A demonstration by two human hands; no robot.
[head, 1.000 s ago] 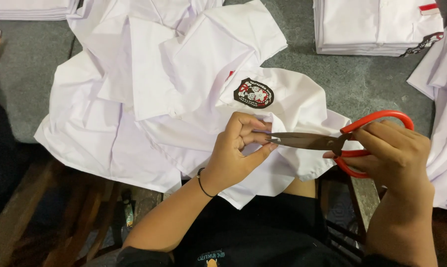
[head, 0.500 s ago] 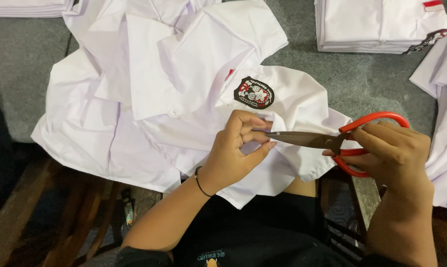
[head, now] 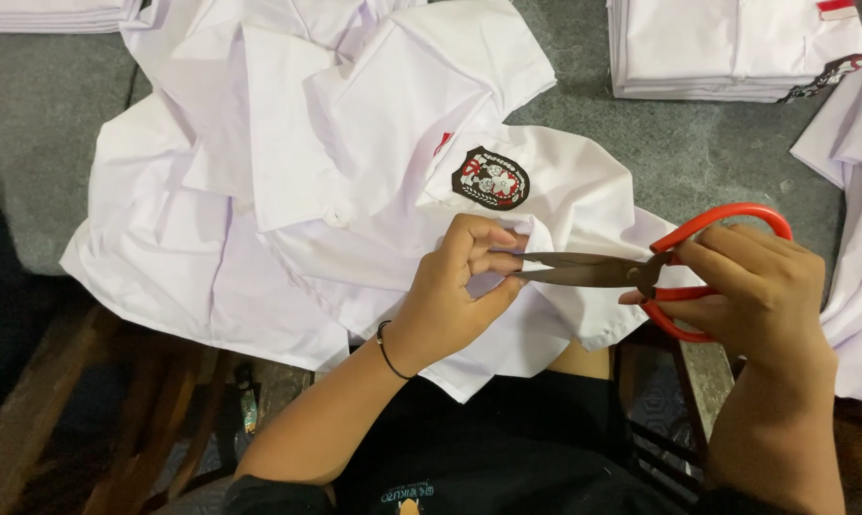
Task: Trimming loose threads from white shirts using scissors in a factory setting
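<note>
Little has shifted in the last second: the left hand still pinches the white shirt's edge just below the embroidered badge. The right hand stays closed through the red-handled scissors, blades nearly shut at the pinched fabric, so trimming continues there.
</note>
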